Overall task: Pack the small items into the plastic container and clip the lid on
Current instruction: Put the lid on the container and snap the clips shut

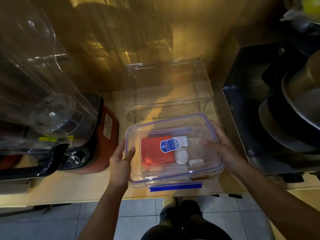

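A clear plastic container (213, 172) with a blue-sealed lid (155, 125) on top sits near the front edge of a wooden counter. Through the lid I see a red flat item (152, 153), a white charger plug (182, 140), a white oval case (181, 155) and a small white block (195, 162). A blue sticker (170, 145) is on the lid. The front blue clip (175, 186) lies flat, sticking outward. My left hand (121, 161) grips the container's left side, thumb on the lid. My right hand (223, 146) holds the right side, thumb resting on the lid.
A clear acrylic rack (166, 94) stands just behind the container. A blender with a clear jug (43, 94) and a red-brown base (105, 144) crowds the left. A dark metal shelf with stacked pans (290, 118) is on the right. Tiled floor (138, 215) lies below the counter edge.
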A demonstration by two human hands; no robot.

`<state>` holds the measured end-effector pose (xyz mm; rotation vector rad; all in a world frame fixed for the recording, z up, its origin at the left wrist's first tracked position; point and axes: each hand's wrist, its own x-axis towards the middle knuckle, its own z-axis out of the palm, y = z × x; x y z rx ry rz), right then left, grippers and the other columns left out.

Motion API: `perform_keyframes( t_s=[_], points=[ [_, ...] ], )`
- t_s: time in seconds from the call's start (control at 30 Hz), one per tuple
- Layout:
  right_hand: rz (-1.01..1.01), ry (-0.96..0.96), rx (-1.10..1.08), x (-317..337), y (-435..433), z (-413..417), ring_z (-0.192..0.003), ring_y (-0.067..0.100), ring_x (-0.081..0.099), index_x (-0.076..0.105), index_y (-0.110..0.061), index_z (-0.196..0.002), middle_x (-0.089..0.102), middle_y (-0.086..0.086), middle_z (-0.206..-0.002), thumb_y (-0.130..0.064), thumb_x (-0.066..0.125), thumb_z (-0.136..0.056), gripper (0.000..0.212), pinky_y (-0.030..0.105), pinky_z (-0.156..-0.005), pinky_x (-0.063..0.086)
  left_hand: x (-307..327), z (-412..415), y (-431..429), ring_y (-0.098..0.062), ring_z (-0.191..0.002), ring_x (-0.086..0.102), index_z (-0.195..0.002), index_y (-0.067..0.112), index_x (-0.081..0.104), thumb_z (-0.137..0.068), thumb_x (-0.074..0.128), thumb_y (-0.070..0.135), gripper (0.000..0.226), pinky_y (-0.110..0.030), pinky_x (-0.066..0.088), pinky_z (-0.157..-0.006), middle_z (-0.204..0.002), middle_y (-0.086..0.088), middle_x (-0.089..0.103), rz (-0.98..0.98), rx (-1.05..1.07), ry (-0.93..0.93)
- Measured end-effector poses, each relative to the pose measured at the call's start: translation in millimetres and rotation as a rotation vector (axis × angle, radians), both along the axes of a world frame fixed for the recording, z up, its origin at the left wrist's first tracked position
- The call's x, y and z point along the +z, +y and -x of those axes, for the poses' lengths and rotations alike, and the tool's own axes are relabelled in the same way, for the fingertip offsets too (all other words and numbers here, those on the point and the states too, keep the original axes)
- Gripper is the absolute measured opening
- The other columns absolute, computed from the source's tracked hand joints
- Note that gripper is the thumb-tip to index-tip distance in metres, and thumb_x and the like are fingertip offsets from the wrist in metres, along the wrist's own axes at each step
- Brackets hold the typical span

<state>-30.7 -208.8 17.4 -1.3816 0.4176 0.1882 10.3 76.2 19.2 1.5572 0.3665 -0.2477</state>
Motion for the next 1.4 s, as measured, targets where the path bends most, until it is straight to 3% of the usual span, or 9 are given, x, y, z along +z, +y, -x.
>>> perform_keyframes(
  t_s=[0.2, 0.37, 0.53, 0.63, 0.77, 1.03, 1.1, 1.23, 1.4],
  points=[
    [0.18, 0.01, 0.012, -17, 4, 4, -0.107, 0.012, 0.062, 0.021, -0.047, -0.142, 0.057, -0.008, -0.125, -0.024, 0.063, -0.086, 0.074, 0.04, -0.087, 0.054, -18, 2, 2, -0.031, -0.125, 0.049, -0.144, 0.024, 0.03, -0.094, 0.05, 0.009, 0.056, -0.056, 0.041, -0.103, -0.143, -0.014, 0.045, -0.02, -0.129, 0.051],
    [0.235, 0.099, -0.009, -29, 9, 14, -0.088, -0.018, 0.057, 0.01, -0.039, -0.147, 0.04, -0.02, -0.127, -0.029, 0.054, -0.092, 0.071, 0.005, -0.06, 0.05, -31, 6, 1, -0.017, -0.127, 0.044, -0.146, 0.027, 0.023, -0.092, 0.052, 0.031, 0.061, -0.036, 0.044, -0.101, -0.147, -0.002, 0.038, -0.216, -0.193, -0.024],
    [0.302, 0.11, -0.036, -34, 11, 16, -0.128, 0.013, 0.039, 0.008, -0.034, -0.148, 0.023, -0.004, -0.155, -0.032, 0.052, -0.092, 0.072, 0.031, -0.097, 0.042, -42, 19, 1, -0.013, -0.124, 0.044, -0.146, 0.026, 0.022, -0.089, 0.053, 0.042, 0.066, -0.023, 0.047, -0.092, -0.148, -0.001, 0.036, -0.209, -0.081, 0.027],
    [0.282, 0.105, -0.038, -34, 13, 15, -0.106, 0.001, 0.05, 0.01, -0.037, -0.148, 0.034, -0.009, -0.144, -0.033, 0.051, -0.092, 0.069, 0.012, -0.067, 0.049, -45, 21, -2, -0.019, -0.121, 0.051, -0.144, 0.025, 0.028, -0.088, 0.051, 0.045, 0.063, -0.037, 0.048, -0.095, -0.141, -0.006, 0.046, -0.175, -0.049, 0.051],
    [0.301, 0.096, -0.034, -33, 10, 2, -0.089, -0.01, 0.055, 0.015, -0.043, -0.145, 0.043, -0.013, -0.131, -0.035, 0.052, -0.092, 0.065, 0.011, -0.06, 0.048, -40, 9, -7, 0.001, -0.103, 0.061, -0.137, 0.024, 0.04, -0.093, 0.049, 0.039, 0.048, -0.015, 0.053, -0.074, -0.122, 0.003, 0.06, -0.204, -0.067, -0.062],
    [0.418, 0.1, -0.028, -31, 4, -21, -0.125, 0.028, 0.05, 0.015, -0.041, -0.145, 0.043, 0.006, -0.146, -0.05, 0.051, -0.088, 0.069, 0.054, -0.102, 0.044, -34, -21, -18, -0.018, -0.117, 0.055, -0.14, 0.023, 0.038, -0.094, 0.05, 0.037, 0.05, -0.038, 0.049, -0.096, -0.134, -0.005, 0.055, -0.208, -0.083, -0.058],
    [0.439, 0.093, -0.033, -31, 4, -22, -0.125, 0.027, 0.05, 0.017, -0.039, -0.145, 0.044, 0.007, -0.145, -0.049, 0.051, -0.089, 0.067, 0.054, -0.103, 0.043, -34, -24, -19, -0.021, -0.118, 0.055, -0.141, 0.023, 0.037, -0.094, 0.049, 0.038, 0.051, -0.045, 0.048, -0.098, -0.133, -0.007, 0.055, -0.202, -0.1, -0.046],
    [0.475, 0.098, -0.038, -33, 5, -19, -0.121, 0.026, 0.053, 0.015, -0.041, -0.145, 0.042, 0.006, -0.146, -0.058, 0.049, -0.086, 0.071, 0.048, -0.097, 0.048, -37, -19, -15, -0.014, -0.112, 0.057, -0.141, 0.023, 0.035, -0.096, 0.045, 0.036, 0.048, -0.019, 0.053, -0.082, -0.132, -0.005, 0.055, -0.264, -0.164, -0.083],
    [0.51, 0.102, -0.059, -42, 7, -14, -0.125, 0.023, 0.047, 0.009, -0.039, -0.147, 0.036, 0.006, -0.15, -0.055, 0.045, -0.088, 0.071, 0.045, -0.097, 0.046, -38, -11, -17, -0.024, -0.137, 0.034, -0.147, 0.019, 0.02, -0.098, 0.036, 0.034, 0.054, -0.045, 0.033, -0.111, -0.152, -0.01, 0.032, -0.523, -0.264, -0.146]
  ],
)
